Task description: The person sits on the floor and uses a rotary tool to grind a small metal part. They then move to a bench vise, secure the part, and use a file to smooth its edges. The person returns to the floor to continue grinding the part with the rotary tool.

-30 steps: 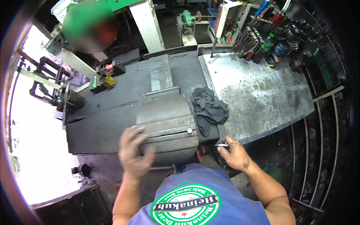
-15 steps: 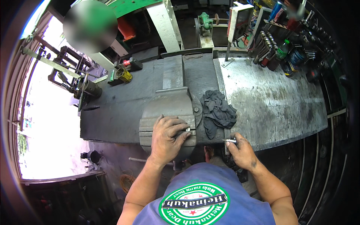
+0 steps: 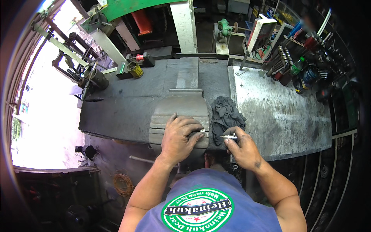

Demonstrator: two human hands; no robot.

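My left hand [image 3: 178, 136] rests on the jaws of a large grey bench vise [image 3: 179, 103]. Its thumb and forefinger are closed on a small bright piece [image 3: 203, 130] at the right end of the jaws; most of that piece is hidden, so its kind is unclear. Off to the right, my right hand [image 3: 245, 150] pinches a slim, silvery tool with a pointed tip [image 3: 230, 137]. The point faces left, towards the vise, and stays apart from it. Just beyond that hand a crumpled dark cloth [image 3: 228, 115] lies on the bench.
The vise sits on a dark metal workbench [image 3: 119, 104], with a lighter, stained plate [image 3: 286, 112] on its right. Sockets and hand tools [image 3: 284, 62] crowd the back right. A yellow can [image 3: 135, 70] stands back left. The vise handle [image 3: 143, 159] sticks out below the front edge.
My right hand has brought the pointed tool left and slightly forward, nearer the vise. My left hand keeps its pinch at the jaws. The whole view has shifted a little.
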